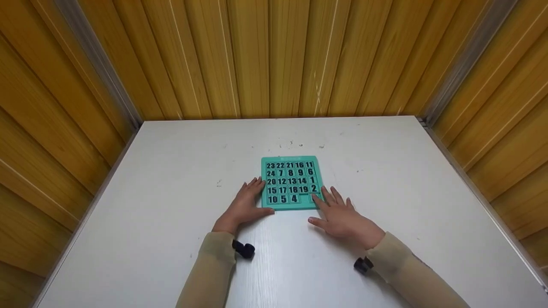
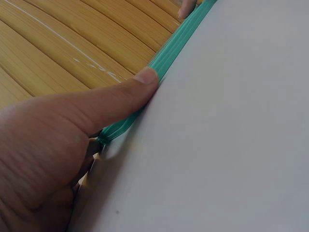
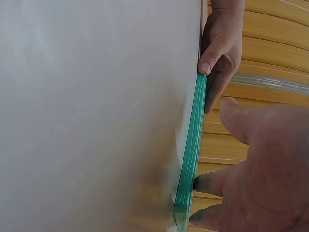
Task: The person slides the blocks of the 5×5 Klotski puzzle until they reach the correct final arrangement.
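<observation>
Finding the puzzle [image 1: 291, 182] lying flat on the surface [image 1: 180, 171], about midway between its left and right edges and well in from its far edge. Placing it, relative to the grip, between the two hands and touching both.

Bracketing the near-left corner of the puzzle with the left hand [image 1: 243, 208]: laying straight fingers along the left edge, setting the thumb against the near edge. Rating this grip as wide, opening around the corner. Confirming the thumb's contact with the green rim in the left wrist view.

Reaching in from the near right with the right hand [image 1: 342, 218]. Resting the index fingertip on the tile [image 1: 311, 199] at the near-right corner of the puzzle, covering most of its number. Spreading the other fingers toward the right, with the middle fingertip at the right edge. Holding the thumb apart from the near edge. Rating this grip as wide also, making contact by fingertips only.

Observing a gap [image 1: 304, 199] just left of that tile. Reading the near row, from its left end, as 10, 5, 4, then the gap; reading the far row as 23, 22, 21, 16, 11.

Noting dark marks [image 1: 300, 145] between the puzzle and the far edge of the surface. Recording wood-patterned panels [image 1: 248, 60] beyond that edge, a tan left sleeve [image 1: 205, 269] and a tan right sleeve [image 1: 415, 269].
</observation>
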Action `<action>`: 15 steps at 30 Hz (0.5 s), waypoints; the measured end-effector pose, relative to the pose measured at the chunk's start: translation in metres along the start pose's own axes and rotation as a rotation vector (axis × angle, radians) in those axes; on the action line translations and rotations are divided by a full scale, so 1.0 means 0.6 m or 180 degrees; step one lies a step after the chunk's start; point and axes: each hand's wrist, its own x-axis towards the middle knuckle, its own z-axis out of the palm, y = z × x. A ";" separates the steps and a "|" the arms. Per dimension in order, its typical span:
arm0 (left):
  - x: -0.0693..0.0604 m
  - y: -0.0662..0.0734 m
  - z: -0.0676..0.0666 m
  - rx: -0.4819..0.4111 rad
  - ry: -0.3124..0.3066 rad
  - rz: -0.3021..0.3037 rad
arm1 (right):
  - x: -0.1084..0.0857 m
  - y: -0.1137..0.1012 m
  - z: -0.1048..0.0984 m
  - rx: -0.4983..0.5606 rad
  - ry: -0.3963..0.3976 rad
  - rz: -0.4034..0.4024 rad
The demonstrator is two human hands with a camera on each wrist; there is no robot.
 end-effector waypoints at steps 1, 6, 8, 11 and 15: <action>0.000 0.000 0.000 0.0002 -0.0002 -0.0001 | 0.000 0.000 -0.001 0.0015 0.0003 0.0000; 0.000 -0.002 0.001 0.0007 0.0010 0.0037 | -0.001 0.002 -0.005 0.0056 0.0000 0.0028; 0.000 -0.002 0.001 0.0013 0.0009 0.0044 | -0.001 0.002 -0.007 0.0051 0.0006 0.0026; 0.000 -0.001 0.001 0.0025 -0.0001 0.0029 | -0.001 -0.003 -0.006 0.0023 0.0010 0.0010; 0.001 0.001 0.000 0.0042 0.0002 -0.0008 | 0.001 -0.018 -0.004 -0.0001 0.0000 -0.0077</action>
